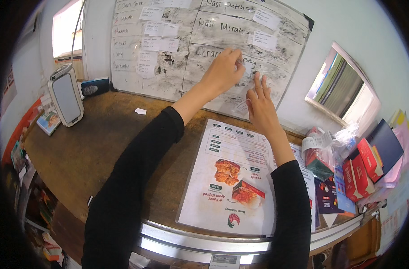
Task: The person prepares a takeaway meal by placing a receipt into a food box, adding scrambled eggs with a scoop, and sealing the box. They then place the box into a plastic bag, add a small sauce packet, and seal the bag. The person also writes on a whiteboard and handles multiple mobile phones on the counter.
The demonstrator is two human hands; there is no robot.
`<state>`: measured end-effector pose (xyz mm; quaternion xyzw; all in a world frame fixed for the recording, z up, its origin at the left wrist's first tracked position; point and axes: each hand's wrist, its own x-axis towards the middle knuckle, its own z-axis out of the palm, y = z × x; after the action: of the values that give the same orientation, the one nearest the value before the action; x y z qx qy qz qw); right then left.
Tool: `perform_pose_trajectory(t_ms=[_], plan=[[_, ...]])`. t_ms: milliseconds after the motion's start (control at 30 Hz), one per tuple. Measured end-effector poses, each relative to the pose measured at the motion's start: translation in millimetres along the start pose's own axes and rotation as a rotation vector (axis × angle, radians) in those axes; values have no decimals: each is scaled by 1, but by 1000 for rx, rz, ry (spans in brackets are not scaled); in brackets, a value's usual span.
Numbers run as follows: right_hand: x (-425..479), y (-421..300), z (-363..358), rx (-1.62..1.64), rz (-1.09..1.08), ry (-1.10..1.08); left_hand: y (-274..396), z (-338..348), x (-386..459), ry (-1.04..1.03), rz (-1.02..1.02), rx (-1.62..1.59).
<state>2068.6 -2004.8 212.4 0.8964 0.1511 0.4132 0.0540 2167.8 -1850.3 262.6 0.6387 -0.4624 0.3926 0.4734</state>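
Observation:
A whiteboard (211, 85) with handwriting and black smudges leans against the wall before me. My left hand (223, 72) is up at its middle, fingertips pinched at the edge of a pale paper slip (247, 71) that the fingers partly cover. Lower and to the right, my right hand (262, 106) has two fingers stretched up against the board. Between its thumb and bent forefinger is a small printed paper slip (240, 107), hanging at a tilt. Other printed labels (265, 40) are stuck on the board, in a column at left and beside the handwritten lines at upper right.
A laminated menu sheet (228, 208) lies under my right forearm on the wooden table (73, 151). A white rectangular lamp (67, 97) stands at left. A paper scrap (140, 111) lies near the board. Red boxes (359, 175) and a plastic-wrapped bundle (320, 158) crowd the right end.

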Motion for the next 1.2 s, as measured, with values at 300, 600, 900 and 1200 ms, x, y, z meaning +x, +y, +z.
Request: perform_pose_trajectory(t_ms=[300,600,900,1200], plan=[[4,-4,-1,21,33,-10,-13,19,-1,43,81,350],[2,-3,2,1,49,-14,-12,28,-17,-110,316,425],[3,1,-12,189,58,-29,60,-50,-70,-535,265,39],[39,-28,-16,311,258,364,29,-193,-148,-472,-368,-239]])
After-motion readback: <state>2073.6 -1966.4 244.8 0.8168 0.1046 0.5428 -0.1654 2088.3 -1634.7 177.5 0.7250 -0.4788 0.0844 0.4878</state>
